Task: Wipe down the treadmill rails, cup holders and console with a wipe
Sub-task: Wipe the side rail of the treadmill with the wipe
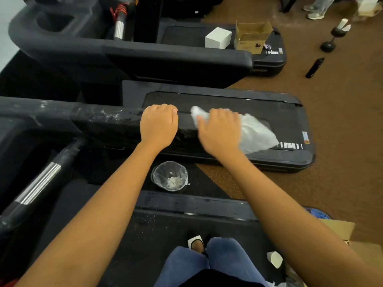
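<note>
Head view: the white wipe point(255, 133) sits bunched at the near end of the black rail point(93, 119), partly under the right hand point(219, 131), whose fingers bend over it and hold it against the rail; the hand is a little blurred, and loose wipe trails out past the knuckles to the right. Just beside it, the left hand point(158, 123) grips the same rail with its fingers curled over the top edge, and between the two hands a short stretch of rail shows. Further left along the rail the surface is streaked with pale smears. Below the rail a slanted handlebar point(39, 183) with a silver band runs toward the lower left. On the floor below the hands stands a small bin point(170, 176) lined with clear plastic, with white scraps in it. Beyond the rail lies the deck of a neighbouring treadmill point(290, 112), and past that another machine with its own thick rail and a cup holder point(53, 21); on its deck sit a white box point(218, 37) and an open cardboard box point(252, 37). At the bottom are blue trouser legs point(186, 264), one shoe point(195, 242) on a speckled black belt, and a paper cup point(275, 259) on its side. The brown speckled floor point(342, 121) carries a dark bottle point(314, 67), a dumbbell point(333, 39), and another person's shoes point(316, 15).
</note>
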Demonstrator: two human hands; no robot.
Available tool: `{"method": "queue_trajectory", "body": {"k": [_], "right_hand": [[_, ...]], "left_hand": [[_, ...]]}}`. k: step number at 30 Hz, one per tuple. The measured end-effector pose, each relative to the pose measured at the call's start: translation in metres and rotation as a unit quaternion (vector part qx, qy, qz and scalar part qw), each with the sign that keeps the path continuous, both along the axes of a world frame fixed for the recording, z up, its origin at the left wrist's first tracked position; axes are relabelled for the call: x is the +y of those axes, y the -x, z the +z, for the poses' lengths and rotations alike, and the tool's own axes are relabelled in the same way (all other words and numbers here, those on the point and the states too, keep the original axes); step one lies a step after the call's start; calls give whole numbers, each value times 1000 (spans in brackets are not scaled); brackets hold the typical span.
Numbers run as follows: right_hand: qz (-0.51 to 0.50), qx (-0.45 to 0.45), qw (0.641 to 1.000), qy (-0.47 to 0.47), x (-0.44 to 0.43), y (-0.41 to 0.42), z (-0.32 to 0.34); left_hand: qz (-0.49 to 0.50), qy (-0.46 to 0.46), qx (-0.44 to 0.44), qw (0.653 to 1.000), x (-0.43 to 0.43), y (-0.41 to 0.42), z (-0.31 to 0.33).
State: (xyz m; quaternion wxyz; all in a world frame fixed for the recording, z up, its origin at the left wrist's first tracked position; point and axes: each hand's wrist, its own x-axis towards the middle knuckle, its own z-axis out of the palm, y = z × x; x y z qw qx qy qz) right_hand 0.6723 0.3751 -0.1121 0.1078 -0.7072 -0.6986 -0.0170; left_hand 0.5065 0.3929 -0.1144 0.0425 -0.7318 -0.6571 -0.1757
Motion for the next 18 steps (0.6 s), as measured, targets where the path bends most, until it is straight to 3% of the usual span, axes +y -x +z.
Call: {"method": "queue_trajectory", "body": {"k": [3,6,9,12,14,18], "right_hand": [[114,4,994,3,-1,34,4],[184,1,983,-14,-3,-10,4],[78,-7,997,-26,-11,-70,0],[-44,4,999,-31,-13,-63,-6],[-38,-5,999,-29,-7,-29,-2],[65,13,998,-2,-9,28,-4]], "left_hand": [[4,11,10,1000,1,1,1],[-2,9,2,1000,2,3,1],[-7,6,-1,1000,3,4,0],[-6,2,2,1000,3,2,-1],[-7,-2,6,1000,1,1,-1],[0,-1,19,1000,2,2,-2]]}}
